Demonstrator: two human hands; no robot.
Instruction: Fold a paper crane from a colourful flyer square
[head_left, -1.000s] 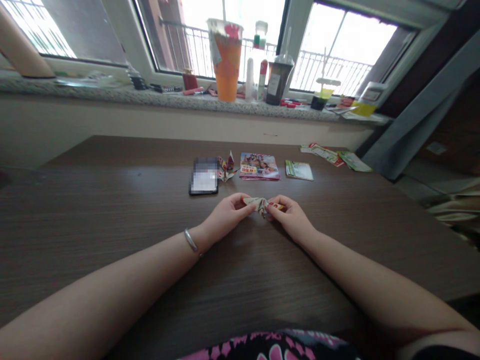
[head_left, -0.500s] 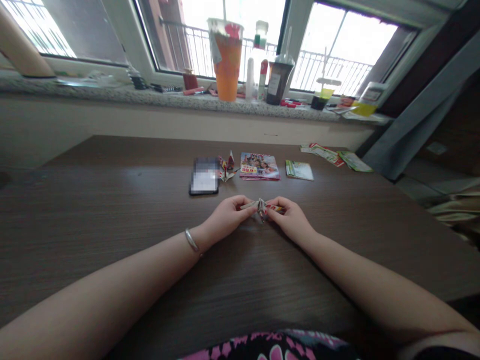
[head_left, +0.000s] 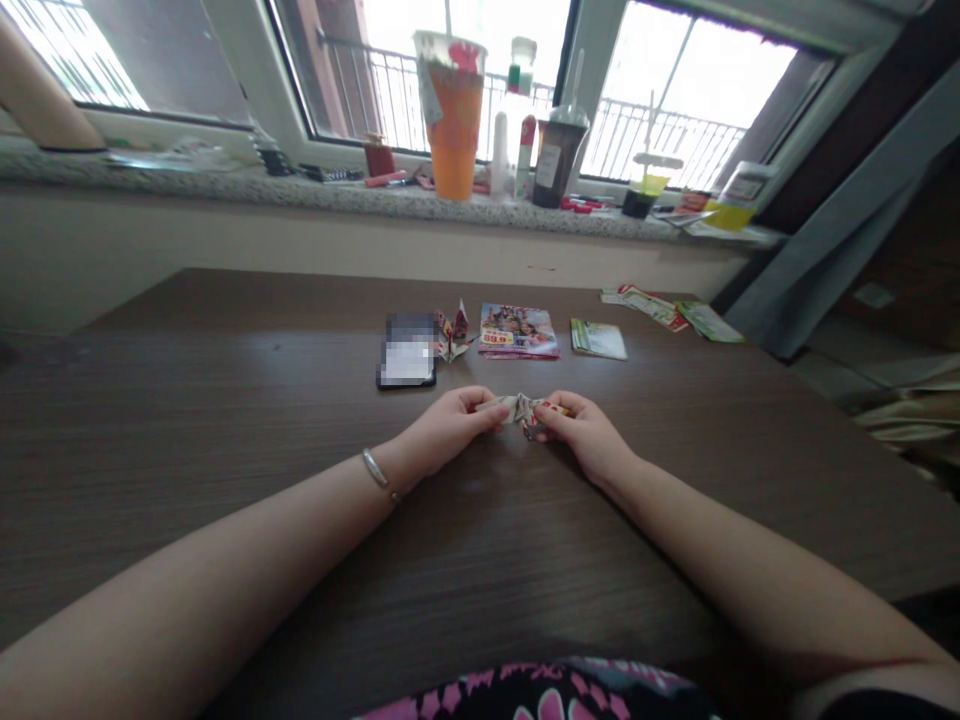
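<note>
A small folded piece of printed paper (head_left: 521, 408) is stretched between my two hands, just above the table. My left hand (head_left: 459, 420) pinches its pale left end between thumb and fingers. On the other side, my right hand (head_left: 581, 424) grips the red and yellow printed end. Creases bunch up in the middle of the paper, and its ends are hidden by my fingers. Beyond my left hand stands a folded paper crane (head_left: 454, 335), touching or very close to a phone-like device (head_left: 407, 352) with a blurred screen.
Behind my hands lie a stack of colourful printed sheets (head_left: 519, 332) and a smaller green-white stack (head_left: 598, 339). More paper strips (head_left: 654, 307) rest at the table's far right. A tall orange drink cup (head_left: 454, 120) and a dark cup (head_left: 557, 160) stand on the windowsill.
My left hand has shifted slightly left, so more of the pale paper shows between the hands. The folded paper looks a bit more spread out.
</note>
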